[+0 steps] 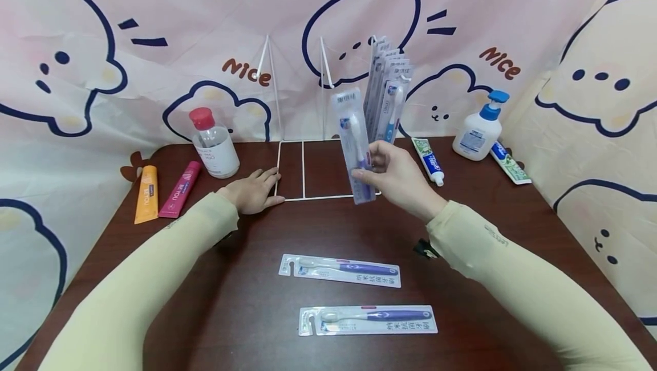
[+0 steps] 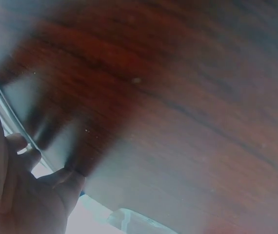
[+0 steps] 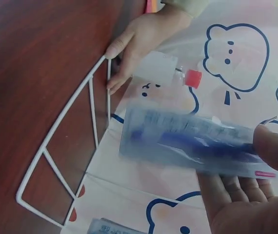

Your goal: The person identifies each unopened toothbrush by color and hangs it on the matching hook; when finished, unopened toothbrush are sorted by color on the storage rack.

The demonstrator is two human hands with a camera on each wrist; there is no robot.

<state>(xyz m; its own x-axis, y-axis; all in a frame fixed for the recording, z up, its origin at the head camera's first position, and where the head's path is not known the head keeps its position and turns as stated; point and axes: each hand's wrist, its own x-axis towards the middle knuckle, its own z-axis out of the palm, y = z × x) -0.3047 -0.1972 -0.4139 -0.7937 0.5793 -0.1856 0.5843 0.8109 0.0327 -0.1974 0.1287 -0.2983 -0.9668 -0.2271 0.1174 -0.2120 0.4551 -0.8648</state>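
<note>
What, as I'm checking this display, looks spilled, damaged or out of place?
I see nothing spilled or damaged. Two toothbrushes lie loose on the table, slightly odd only because others hang on the rack.

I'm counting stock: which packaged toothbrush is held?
The purple toothbrush in flat plastic packaging, in the right hand; two others lie on the brown table, more hang on the white wire rack.

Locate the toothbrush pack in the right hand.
In the head view, the toothbrush pack is just right of centre, held in the right hand, just left of the hanging packs.
</note>
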